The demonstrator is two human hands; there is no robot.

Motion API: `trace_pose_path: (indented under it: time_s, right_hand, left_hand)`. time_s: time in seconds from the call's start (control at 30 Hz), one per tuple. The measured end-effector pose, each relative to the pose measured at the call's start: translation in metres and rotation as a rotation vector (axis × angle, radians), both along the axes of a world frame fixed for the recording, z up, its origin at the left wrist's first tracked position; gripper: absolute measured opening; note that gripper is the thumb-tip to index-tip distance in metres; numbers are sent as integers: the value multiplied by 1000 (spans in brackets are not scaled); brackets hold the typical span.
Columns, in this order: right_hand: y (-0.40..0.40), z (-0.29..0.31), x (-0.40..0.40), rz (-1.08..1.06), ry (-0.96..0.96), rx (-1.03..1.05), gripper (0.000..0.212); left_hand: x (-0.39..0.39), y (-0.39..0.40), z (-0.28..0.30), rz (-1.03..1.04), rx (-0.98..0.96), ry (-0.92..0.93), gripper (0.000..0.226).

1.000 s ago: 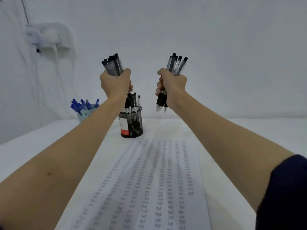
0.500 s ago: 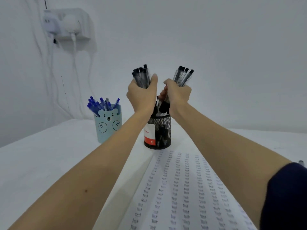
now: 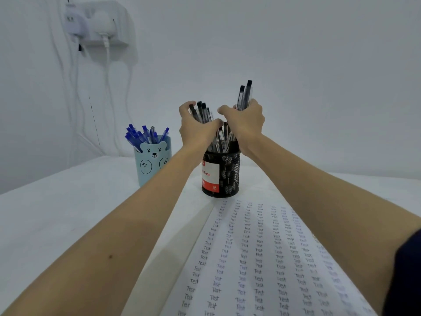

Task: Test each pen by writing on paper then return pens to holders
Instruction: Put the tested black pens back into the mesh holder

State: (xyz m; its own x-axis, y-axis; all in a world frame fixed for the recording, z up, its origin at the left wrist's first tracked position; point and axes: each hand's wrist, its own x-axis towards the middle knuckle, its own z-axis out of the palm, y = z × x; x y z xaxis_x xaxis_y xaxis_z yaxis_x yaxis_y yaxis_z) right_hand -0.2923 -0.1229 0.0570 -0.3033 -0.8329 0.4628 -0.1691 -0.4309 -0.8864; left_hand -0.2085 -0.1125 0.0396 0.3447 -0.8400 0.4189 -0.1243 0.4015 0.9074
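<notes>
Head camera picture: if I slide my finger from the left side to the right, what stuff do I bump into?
Wall socket with plugged-in chargers → blue pens in the bear pen holder → left hand gripping black pens → black mesh pen holder → right hand gripping more black pens.

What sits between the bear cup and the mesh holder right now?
In the head view, only the left forearm crosses the gap between the bear cup and the mesh holder; nothing stands on the white table there.
</notes>
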Motion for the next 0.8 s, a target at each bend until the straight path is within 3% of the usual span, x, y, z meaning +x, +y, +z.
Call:
trace_pose_path:
  time_s: [0.17, 0.3, 0.43, 0.6, 0.73, 0.8]
  right_hand:
    - [1, -3, -4, 27, 100, 87, 49]
    - [4, -2, -9, 131, -41, 82, 67]
    - [2, -5, -9, 122, -4, 62, 60]
    - [4, -4, -9, 187, -16, 107, 60]
    - [5, -3, -5, 188, -83, 151, 40]
    - [8, -4, -2, 193, -97, 169, 33]
  left_hand:
    - [-1, 3, 2, -111, 76, 121, 63]
    - [1, 7, 6, -149, 57, 148, 66]
    - [0, 8, 10, -159, 42, 148, 61]
    - [-1, 4, 10, -78, 20, 83, 35]
    - [-2, 1, 11, -82, 70, 63, 50]
    - [-4, -2, 11, -55, 102, 45, 46]
